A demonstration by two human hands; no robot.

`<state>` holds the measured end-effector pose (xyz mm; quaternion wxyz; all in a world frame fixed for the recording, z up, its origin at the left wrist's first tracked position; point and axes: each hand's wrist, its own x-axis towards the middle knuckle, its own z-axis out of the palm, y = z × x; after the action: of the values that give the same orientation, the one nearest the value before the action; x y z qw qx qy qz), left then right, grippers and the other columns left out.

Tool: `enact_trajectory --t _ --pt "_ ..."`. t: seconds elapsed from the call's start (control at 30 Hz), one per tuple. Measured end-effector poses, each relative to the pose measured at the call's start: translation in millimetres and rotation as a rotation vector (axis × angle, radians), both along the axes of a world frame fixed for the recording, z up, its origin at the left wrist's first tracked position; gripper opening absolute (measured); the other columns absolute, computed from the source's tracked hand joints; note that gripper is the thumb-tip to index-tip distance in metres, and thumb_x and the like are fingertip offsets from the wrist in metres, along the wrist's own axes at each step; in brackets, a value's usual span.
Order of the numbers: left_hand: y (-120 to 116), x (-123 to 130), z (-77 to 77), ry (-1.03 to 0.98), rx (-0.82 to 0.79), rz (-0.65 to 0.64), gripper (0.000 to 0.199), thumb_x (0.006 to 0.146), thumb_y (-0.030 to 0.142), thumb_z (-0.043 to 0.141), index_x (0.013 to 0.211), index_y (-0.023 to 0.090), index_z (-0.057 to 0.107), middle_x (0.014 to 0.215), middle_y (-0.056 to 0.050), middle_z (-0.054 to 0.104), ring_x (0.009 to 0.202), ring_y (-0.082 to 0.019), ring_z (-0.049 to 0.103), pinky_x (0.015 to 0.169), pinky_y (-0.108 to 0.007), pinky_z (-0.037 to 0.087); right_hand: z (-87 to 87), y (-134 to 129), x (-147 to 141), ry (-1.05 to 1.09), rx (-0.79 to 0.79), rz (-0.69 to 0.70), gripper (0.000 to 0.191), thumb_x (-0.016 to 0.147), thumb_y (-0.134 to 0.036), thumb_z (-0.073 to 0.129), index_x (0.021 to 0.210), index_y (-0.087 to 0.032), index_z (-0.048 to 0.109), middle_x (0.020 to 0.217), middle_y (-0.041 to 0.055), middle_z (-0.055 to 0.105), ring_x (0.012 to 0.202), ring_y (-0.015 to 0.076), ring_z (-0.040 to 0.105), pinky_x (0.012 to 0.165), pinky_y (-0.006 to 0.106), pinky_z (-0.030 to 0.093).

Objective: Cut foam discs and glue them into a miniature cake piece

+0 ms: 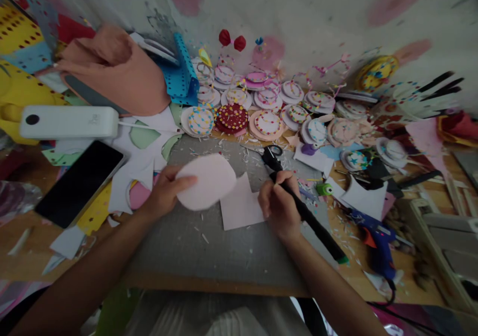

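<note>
My left hand (166,189) pinches a pale, roughly round cutout (207,181) by its left edge, thumb on top, holding it above the grey mat (168,246). Under the cutout's right side lies a pale square-cornered scrap (239,211). My right hand (282,201) is closed around a long black pen-like tool (317,231) with a green end; its tip is hard to make out. Just beyond that hand rest scissors with black handles (272,157), blades pointing left. Thin white trimmings lie scattered over the mat.
Rows of small decorated hats (233,118) line the wall. On the left are a phone (82,181), a white power bank (69,122) and a peach bag-like piece (115,77). A blue glue gun (377,241), a green spool (323,189) and a grey tray (421,241) stand right.
</note>
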<state>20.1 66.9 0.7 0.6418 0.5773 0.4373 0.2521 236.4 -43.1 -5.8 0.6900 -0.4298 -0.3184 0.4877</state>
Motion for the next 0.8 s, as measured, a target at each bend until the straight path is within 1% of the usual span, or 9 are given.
enact_trajectory --t 0.1,0.2,0.27,0.33,0.37,0.43,0.57,0.63,0.8 --pt "14 -4 2.2 0.142 0.2 0.209 0.031 0.075 0.045 0.062 0.06 0.019 0.056 0.053 0.003 0.049 0.052 -0.012 0.044 0.047 -0.023 0.031 -1.2 6 6 0.007 -0.039 -0.093 0.013 0.092 -0.033 0.051 0.087 -0.027 0.042 0.046 -0.0107 0.048 0.032 0.008 0.031 0.033 0.015 0.022" --pt "19 -1 3.7 0.417 0.437 0.183 0.032 0.079 0.045 0.058 0.063 0.018 0.06 0.058 0.001 0.053 0.058 -0.017 0.05 0.053 -0.027 0.037 -4.3 8 6 0.001 -0.047 -0.057 0.014 0.094 -0.041 0.047 0.095 -0.027 0.047 0.049 -0.0079 0.053 0.034 0.0099 0.034 0.032 0.017 0.023" --pt "15 3 4.2 0.56 0.72 0.212 0.029 0.081 0.044 0.057 0.086 0.016 0.066 0.081 -0.006 0.063 0.078 -0.023 0.059 0.07 -0.033 0.046 -7.5 9 4 0.008 -0.014 -0.045 0.021 0.092 -0.044 0.048 0.105 -0.028 0.048 0.055 -0.0063 0.054 0.04 0.0116 0.04 0.035 0.018 0.028" --pt "6 6 4.7 0.629 1.061 0.282 0.044 0.079 0.042 0.062 0.114 0.016 0.061 0.108 -0.013 0.062 0.102 -0.03 0.057 0.09 -0.042 0.043 -11.2 10 2 0.011 0.006 -0.065 0.024 0.089 -0.043 0.053 0.107 -0.028 0.049 0.06 -0.006 0.052 0.048 0.0124 0.044 0.041 0.02 0.031" --pt "1 8 5.0 0.626 1.194 0.265 0.052 0.078 0.042 0.064 0.122 0.016 0.057 0.115 -0.015 0.059 0.108 -0.032 0.055 0.095 -0.045 0.04 -13.1 10 2 -0.003 -0.001 -0.074 0.023 0.087 -0.042 0.056 0.105 -0.028 0.049 0.063 -0.006 0.05 0.051 0.0124 0.045 0.045 0.022 0.033" --pt "-11 13 4.5 0.561 1.335 0.091 0.059 0.077 0.044 0.066 0.127 0.016 0.052 0.117 -0.016 0.059 0.108 -0.032 0.055 0.095 -0.046 0.04 -16.8 11 2 -0.082 -0.038 -0.078 0.019 0.086 -0.037 0.059 0.101 -0.027 0.051 0.066 -0.0057 0.049 0.056 0.0124 0.046 0.052 0.024 0.036" --pt "-28 24 -2.9 0.525 1.174 -0.388 0.09 0.068 0.069 0.066 0.13 0.007 0.048 0.121 -0.02 0.056 0.113 -0.035 0.051 0.097 -0.048 0.038 -21.4 11 4 -0.234 -0.115 -0.073 0.013 0.087 -0.036 0.061 0.092 -0.026 0.053 0.066 -0.0057 0.047 0.059 0.0122 0.045 0.057 0.025 0.036" --pt "-31 27 -8.3 0.588 1.069 -0.466 0.104 0.059 0.077 0.067 0.131 0.005 0.049 0.124 -0.022 0.053 0.116 -0.038 0.048 0.099 -0.051 0.036 -20.7 10 5 -0.247 -0.145 -0.072 0.015 0.088 -0.038 0.061 0.086 -0.025 0.052 0.065 -0.0059 0.045 0.053 0.0107 0.04 0.05 0.024 0.032" --pt "-23 26 -13.8 0.642 1.011 -0.498 0.102 0.056 0.076 0.07 0.13 0.009 0.051 0.122 -0.02 0.053 0.113 -0.038 0.048 0.098 -0.051 0.034 -11.4 8 6 -0.429 -0.203 -0.075 0.019 0.084 -0.033 0.065 0.08 -0.024 0.049 0.059 -0.0071 0.046 0.046 0.01 0.037 0.043 0.023 0.027"
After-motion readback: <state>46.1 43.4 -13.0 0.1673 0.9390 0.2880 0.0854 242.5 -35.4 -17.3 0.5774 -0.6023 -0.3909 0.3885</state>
